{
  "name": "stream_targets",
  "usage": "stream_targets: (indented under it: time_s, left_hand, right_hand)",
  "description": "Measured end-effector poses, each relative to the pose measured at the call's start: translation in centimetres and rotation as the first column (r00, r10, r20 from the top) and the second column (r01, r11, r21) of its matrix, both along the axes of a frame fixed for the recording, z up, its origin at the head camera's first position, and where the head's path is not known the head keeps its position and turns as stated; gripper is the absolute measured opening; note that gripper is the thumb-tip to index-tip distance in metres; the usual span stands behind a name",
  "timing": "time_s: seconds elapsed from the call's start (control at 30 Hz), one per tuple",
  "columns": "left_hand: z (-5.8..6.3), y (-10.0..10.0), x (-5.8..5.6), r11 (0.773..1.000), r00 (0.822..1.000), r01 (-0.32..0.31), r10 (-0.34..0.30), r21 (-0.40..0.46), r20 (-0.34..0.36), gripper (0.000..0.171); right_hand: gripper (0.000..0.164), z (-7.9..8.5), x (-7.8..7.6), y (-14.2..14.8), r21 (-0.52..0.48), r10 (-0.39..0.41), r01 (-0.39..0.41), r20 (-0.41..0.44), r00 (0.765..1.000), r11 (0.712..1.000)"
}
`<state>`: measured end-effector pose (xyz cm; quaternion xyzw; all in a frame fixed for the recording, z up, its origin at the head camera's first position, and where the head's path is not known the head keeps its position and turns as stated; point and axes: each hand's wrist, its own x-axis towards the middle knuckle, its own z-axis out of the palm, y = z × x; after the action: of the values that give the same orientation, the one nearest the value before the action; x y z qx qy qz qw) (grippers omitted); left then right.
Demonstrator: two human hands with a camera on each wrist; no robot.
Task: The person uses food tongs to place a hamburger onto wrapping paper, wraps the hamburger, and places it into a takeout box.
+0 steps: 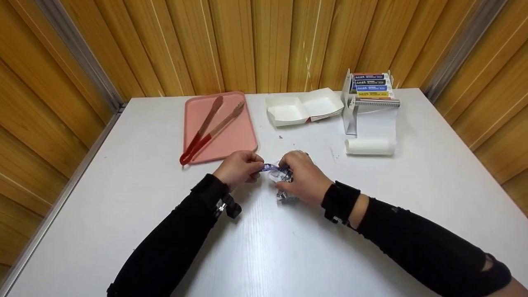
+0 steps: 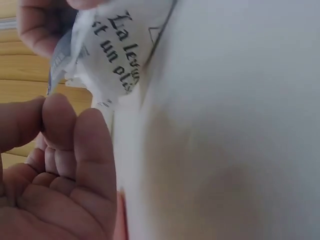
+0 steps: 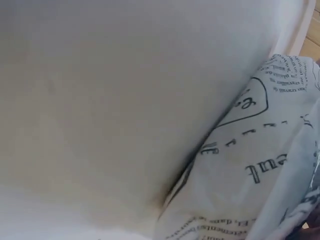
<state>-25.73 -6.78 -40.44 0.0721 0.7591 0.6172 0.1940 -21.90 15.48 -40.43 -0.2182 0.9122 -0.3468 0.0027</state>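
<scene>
Where the two forearms meet over the middle of the white counter [image 1: 123,177], we see a crumpled printed paper wrap [image 1: 280,176] between the hands. The left hand [image 1: 240,168] has its thumb and fingertips closed together on one end of a small purple strip [image 1: 268,167], which reaches across to the wrap. The right hand [image 1: 304,177] is bent round the wrap, thumb on the near side and fingers on the far side. In the wrist views we make out black lettering on its pale surface, but we cannot tell what, if anything, is inside.

Beyond the left hand we find a pink tray [image 1: 237,142], with red-handled tongs [image 1: 197,144] lying spread across it, the joined end over the tray's near left corner. Toward the back stands an unfolded white carton [image 1: 287,112], and just to its right a stand [image 1: 350,117] holding colourful boxes [image 1: 371,82]. From the stand's toothed edge a white sheet hangs down to a roll [image 1: 371,147] on the counter.
</scene>
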Motion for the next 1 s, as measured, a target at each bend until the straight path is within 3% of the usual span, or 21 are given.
stream_targets:
  time_s: [0.1, 0.27, 0.43, 0.6, 1.0]
  left_hand:
    - [-0.5, -0.2, -0.4, 0.997, 0.999, 0.02, -0.023, -0.08, -0.035, 0.013]
    - [-1.0, -0.4, -0.5, 0.971, 0.992, 0.047, -0.073, -0.236, -0.102, 0.014]
    - [-1.4, -0.2, -0.6, 0.953, 0.988, 0.057, -0.097, -0.298, -0.122, 0.014]
    - [-0.9, 0.1, -0.8, 0.913, 0.977, 0.065, -0.14, -0.403, -0.161, 0.013]
    - [-0.8, 1.9, -0.9, 0.851, 0.966, 0.096, -0.204, -0.517, -0.156, 0.008]
  right_hand:
    - [0.034, -0.1, 0.0, 0.2, -0.002, 0.01, -0.01, 0.004, 1.0, 1.0]
    - [0.031, -0.1, 0.1, 0.8, 0.03, 0.02, -0.02, 0.01, 1.0, 0.999]
    - [0.048, 0.0, 0.2, 1.2, 0.122, 0.082, -0.081, -0.008, 0.997, 0.989]
    - [0.057, 0.6, 0.3, 1.4, 0.18, 0.137, -0.137, 0.012, 0.99, 0.974]
    - [0.058, 0.1, 0.1, 2.0, 0.155, 0.161, -0.158, -0.006, 0.987, 0.975]
